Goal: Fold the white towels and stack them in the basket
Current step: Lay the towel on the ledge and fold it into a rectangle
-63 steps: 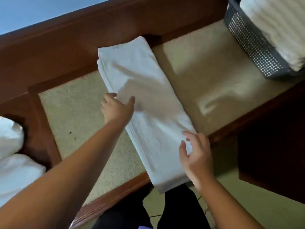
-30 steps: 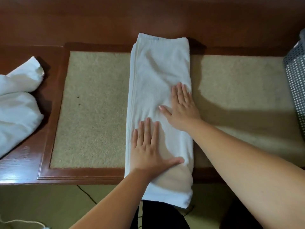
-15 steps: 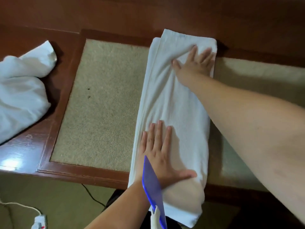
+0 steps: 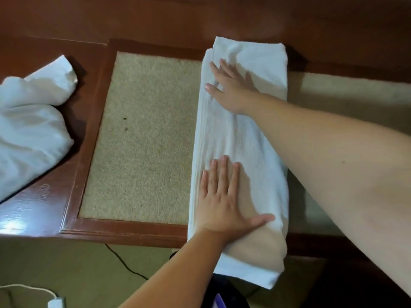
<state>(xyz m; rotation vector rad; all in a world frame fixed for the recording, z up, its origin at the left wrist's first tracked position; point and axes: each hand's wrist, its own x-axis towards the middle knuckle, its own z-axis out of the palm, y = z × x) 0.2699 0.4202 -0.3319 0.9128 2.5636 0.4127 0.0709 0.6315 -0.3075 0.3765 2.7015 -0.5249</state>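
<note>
At far left of the frame, a heap of unfolded white towels (image 4: pixel 29 121), bunched on the dark wooden table (image 4: pixel 40 210); lower left, a white cable and plug (image 4: pixel 54 302) on the floor. Toward centre, a beige inset panel (image 4: pixel 142 138) framed in wood. Right of centre, the folded towel (image 4: pixel 242 138), a long narrow strip running from the upper frame down past the table's near edge, its lower end overhanging. Left hand (image 4: pixel 220 203) flat on the lower part, fingers straight, thumb out, pressing and gripping nothing. Right hand (image 4: pixel 231 85) flat on the upper part, fingers spread, likewise released and pressing. No basket in sight here. Likely risks: the overhanging end dragging the strip off the edge once the palms lift, owing to its own weight; stacked layers along the left edge sliding apart under uneven pressing, leaving a crooked next fold. No brand, label or legible writing anywhere; only faint, unreadable marks on the wood at lower left
</note>
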